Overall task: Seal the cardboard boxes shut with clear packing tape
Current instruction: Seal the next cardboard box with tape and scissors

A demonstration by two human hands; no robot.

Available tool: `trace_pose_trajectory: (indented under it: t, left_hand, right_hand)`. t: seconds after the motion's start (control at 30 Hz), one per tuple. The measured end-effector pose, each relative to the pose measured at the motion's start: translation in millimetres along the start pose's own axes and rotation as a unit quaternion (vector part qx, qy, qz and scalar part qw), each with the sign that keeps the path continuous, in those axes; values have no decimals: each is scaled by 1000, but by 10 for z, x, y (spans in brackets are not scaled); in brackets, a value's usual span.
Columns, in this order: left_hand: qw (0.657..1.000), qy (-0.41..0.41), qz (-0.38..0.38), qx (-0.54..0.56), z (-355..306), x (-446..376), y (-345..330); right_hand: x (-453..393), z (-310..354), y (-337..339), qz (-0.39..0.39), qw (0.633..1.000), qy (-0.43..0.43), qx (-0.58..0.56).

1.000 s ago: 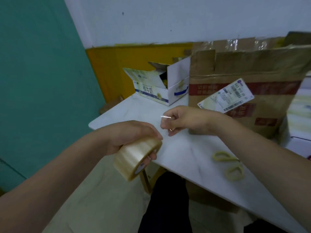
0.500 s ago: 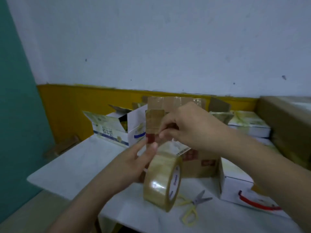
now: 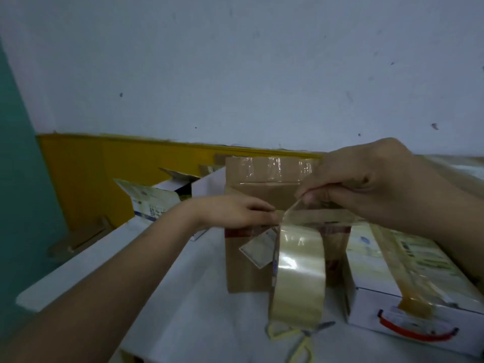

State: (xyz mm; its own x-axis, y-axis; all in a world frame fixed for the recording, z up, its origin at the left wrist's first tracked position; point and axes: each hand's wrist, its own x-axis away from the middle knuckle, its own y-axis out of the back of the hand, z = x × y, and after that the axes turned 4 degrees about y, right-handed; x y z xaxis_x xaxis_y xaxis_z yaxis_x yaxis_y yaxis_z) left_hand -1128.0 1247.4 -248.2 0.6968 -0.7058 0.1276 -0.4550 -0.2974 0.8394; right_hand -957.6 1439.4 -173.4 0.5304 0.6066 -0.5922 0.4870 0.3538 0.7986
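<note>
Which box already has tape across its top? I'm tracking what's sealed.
The white box with the red handle on the right; a tape strip runs along its closed lid.
</note>
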Motion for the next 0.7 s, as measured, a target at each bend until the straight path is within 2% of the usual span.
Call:
trace_pose_trajectory:
  t: [0.13, 0.23, 0.3, 0.47, 0.57, 0.63, 0.7]
  left_hand:
    - [979, -61, -119, -151, 268, -34, -360]
    - [981, -46, -163, -93, 322, 31, -328]
    - [987, -39, -144, -64, 419, 14, -212]
    - [990, -56, -96, -90, 425, -110, -13]
    - [984, -73, -155, -54, 382, -182, -141]
    - [969, -109, -222, -8, 426, -268, -257]
    - [959, -132, -251, 21, 488, -324, -313]
  right_hand:
    - [56, 21, -44, 23, 1000, 2, -14]
    - [36, 22, -22, 36, 997, -20, -68]
    - [21, 1, -1, 35, 995, -30, -92]
    - [-39, -61, 46, 22, 990, -42, -132]
    - [-120, -109, -5, 15, 989, -58, -136]
    - [-171, -143, -65, 29, 986, -73, -148]
    - [-219, -163, -141, 52, 985, -80, -147]
